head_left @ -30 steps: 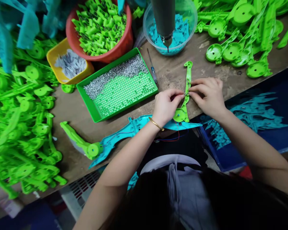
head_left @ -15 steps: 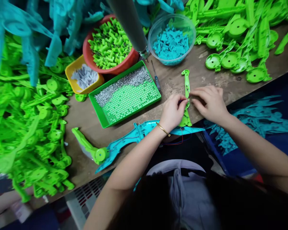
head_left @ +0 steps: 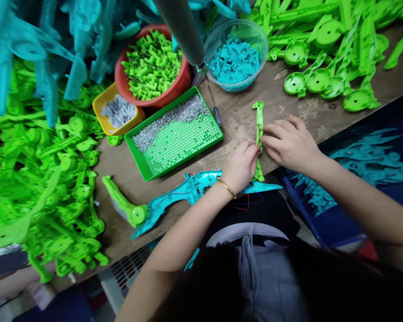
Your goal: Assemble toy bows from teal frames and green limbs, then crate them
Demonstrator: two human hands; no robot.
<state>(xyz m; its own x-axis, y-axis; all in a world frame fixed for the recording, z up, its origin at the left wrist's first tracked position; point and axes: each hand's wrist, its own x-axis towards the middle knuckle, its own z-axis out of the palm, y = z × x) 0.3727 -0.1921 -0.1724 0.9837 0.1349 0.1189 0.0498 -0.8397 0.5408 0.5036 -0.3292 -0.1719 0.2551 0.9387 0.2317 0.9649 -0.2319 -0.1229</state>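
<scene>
Nearest you, the blue part lies along the tabletop edge. Beyond, your left hand meets the green part midway; your right hand has drawn closer to it. Whether either grip is closed, I cannot tell.

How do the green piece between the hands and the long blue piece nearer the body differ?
Size: the green piece is shorter and narrower than the blue piece.
Pose: the green piece runs front to back; the blue piece runs side to side.
Hands: the left hand and right hand are at the green piece; neither grips the blue piece.
Both are partly hidden.
</scene>
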